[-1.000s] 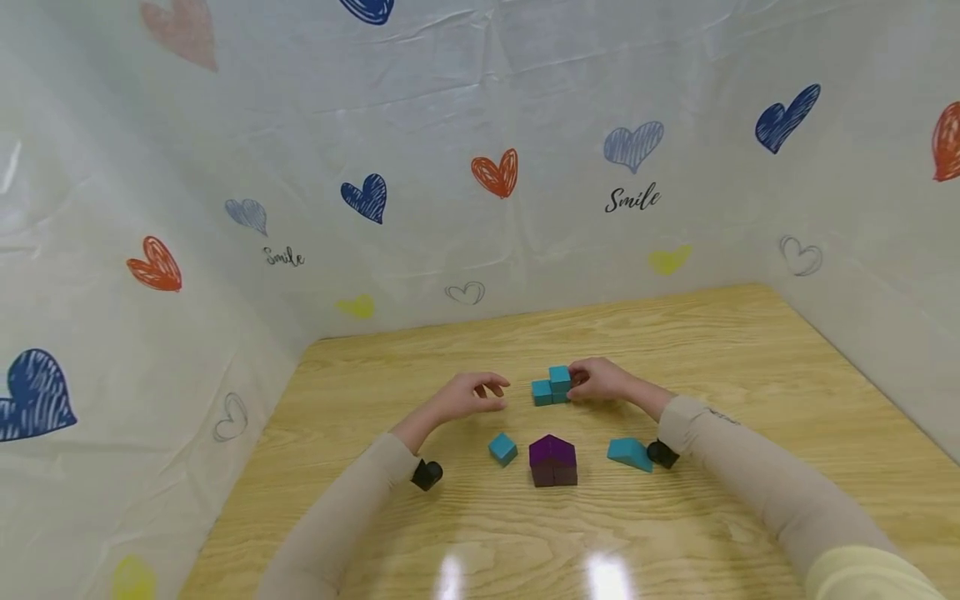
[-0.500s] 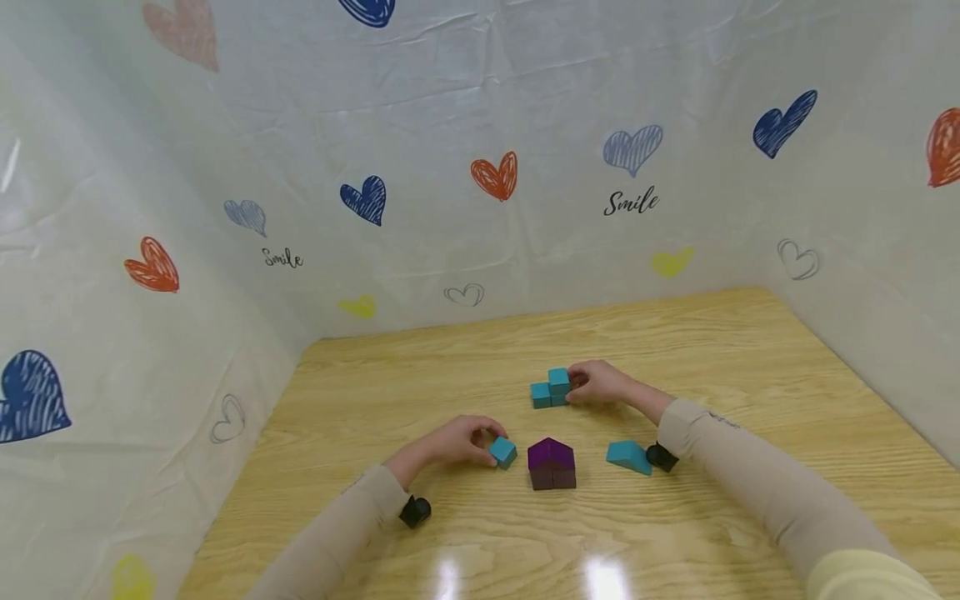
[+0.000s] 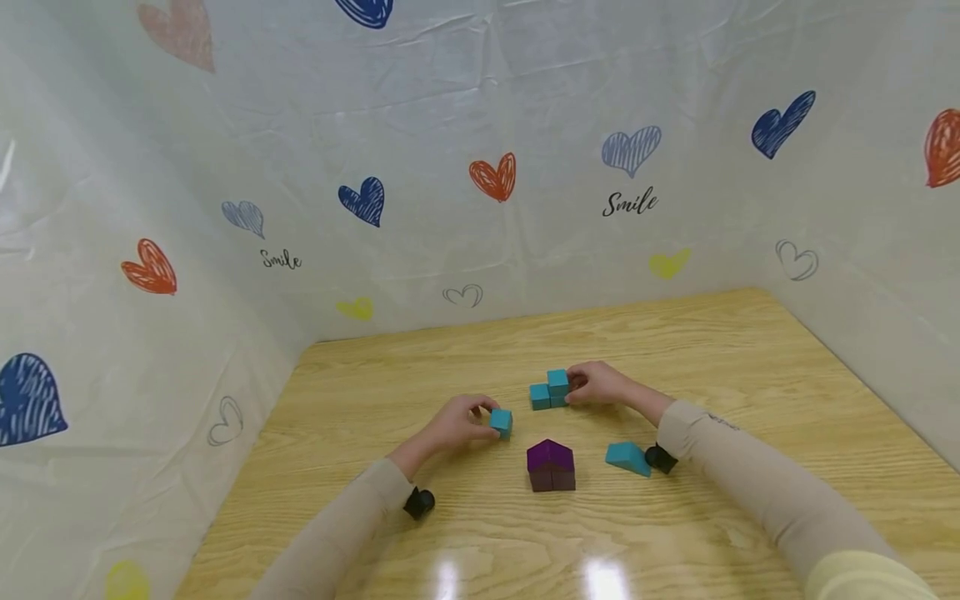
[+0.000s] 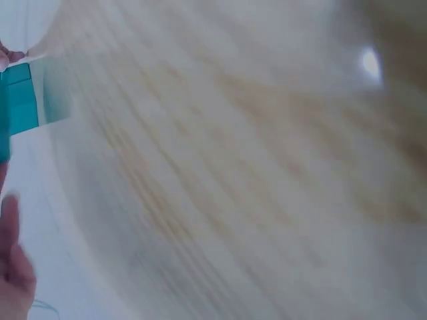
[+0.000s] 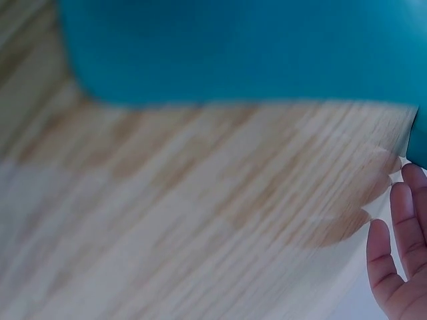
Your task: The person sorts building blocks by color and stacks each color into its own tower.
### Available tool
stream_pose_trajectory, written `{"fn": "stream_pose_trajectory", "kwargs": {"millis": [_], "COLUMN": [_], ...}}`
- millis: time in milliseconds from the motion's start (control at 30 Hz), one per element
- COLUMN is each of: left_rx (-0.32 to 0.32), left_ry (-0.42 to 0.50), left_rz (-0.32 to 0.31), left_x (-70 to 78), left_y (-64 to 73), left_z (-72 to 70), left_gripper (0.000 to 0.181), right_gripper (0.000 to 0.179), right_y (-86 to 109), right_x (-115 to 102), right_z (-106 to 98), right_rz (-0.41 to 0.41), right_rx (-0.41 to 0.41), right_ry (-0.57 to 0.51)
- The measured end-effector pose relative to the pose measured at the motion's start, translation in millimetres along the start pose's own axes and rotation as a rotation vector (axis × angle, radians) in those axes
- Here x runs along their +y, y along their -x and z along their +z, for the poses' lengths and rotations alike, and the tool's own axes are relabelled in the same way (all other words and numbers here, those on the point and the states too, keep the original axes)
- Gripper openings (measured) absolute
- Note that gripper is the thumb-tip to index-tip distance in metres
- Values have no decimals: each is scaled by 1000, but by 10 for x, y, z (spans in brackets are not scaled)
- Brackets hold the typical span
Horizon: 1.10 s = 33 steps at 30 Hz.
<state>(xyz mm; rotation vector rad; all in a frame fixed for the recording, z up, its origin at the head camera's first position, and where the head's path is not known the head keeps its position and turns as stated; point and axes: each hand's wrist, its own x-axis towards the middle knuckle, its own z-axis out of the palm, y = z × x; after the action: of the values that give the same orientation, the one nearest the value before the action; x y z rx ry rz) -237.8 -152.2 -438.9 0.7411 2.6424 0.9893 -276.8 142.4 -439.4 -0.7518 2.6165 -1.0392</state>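
My left hand pinches a small blue cube between thumb and fingers, a little over the wood table. Farther back stands a small group of blue cubes: a lower cube on the left and a stack two cubes high on the right. At that stack's right side, my right hand holds the cubes with its thumb and index finger. In the right wrist view, other fingers of this hand spread loosely beneath the blue cube. The left wrist view shows blue blocks at its left edge.
A purple house-shaped block build stands nearer me, between the forearms. Right of it lies a blue sloped block, close to the black camera on my right wrist. A white heart-printed sheet encloses the table's back and sides.
My left hand came down toward me, took hold of the loose blue cube beside the purple build, then raised it and moved it back toward the stack. The right hand stays at the stack.
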Motion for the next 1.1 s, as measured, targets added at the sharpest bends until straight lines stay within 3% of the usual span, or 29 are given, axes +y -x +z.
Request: {"fn": "stream_pose_trajectory", "kwargs": {"millis": [133,300,633,1100], "left_rx": [150,233,263,247], "left_ry": [12,32,85,92], "left_rz": [-2,7,-21,-36], "left_x": [52,138,246,280], "left_y": [-131,-314,-593,-668], "left_z": [5,31,173,320], "left_gripper": [34,36,38,42], "right_gripper": [35,34,35,34], "right_y": [-8,-22,-36,-45], "right_x": [-18,11,40,48], "right_z": [8,5,15,21], "right_rz": [16,-2,18,19], "right_rx": [6,10,1,13], "right_ry": [19,16,-2,-6]}}
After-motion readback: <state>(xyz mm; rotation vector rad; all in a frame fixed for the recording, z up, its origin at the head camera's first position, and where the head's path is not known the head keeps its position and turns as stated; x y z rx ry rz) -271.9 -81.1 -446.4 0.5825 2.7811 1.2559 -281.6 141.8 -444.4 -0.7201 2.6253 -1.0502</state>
